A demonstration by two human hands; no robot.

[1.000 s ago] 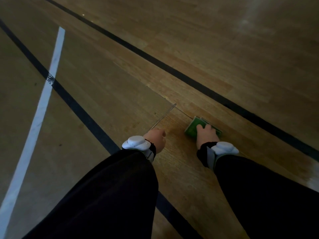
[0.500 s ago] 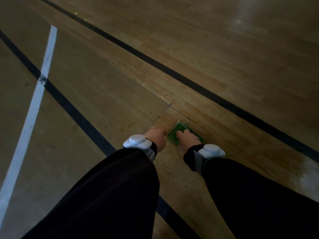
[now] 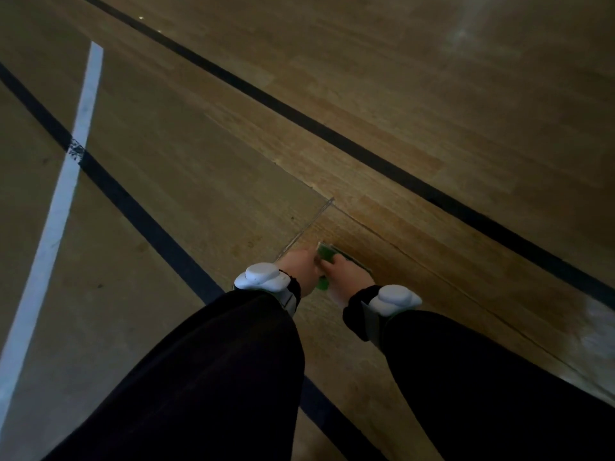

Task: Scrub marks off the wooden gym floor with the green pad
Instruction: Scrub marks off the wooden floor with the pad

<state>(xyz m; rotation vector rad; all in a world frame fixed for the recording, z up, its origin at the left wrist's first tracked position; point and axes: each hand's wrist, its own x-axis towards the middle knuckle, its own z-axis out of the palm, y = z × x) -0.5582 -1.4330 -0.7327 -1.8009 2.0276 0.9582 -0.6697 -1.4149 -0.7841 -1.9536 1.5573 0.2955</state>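
The wooden gym floor (image 3: pixel 432 94) fills the view, crossed by two black lines (image 3: pixel 332 134) and a white line (image 3: pixel 66 181), with a thin seam running between lighter and darker boards just ahead of the hands. Both arms reach down in black sleeves (image 3: pixel 206 377), each wrist wearing a white band (image 3: pixel 263 277). The right hand (image 3: pixel 347 277) lies flat over the green pad (image 3: pixel 324 256), pressing it onto the floor, while the left hand (image 3: pixel 299 266) rests just beside the pad's left edge with fingers curled under, their grip too hidden to tell
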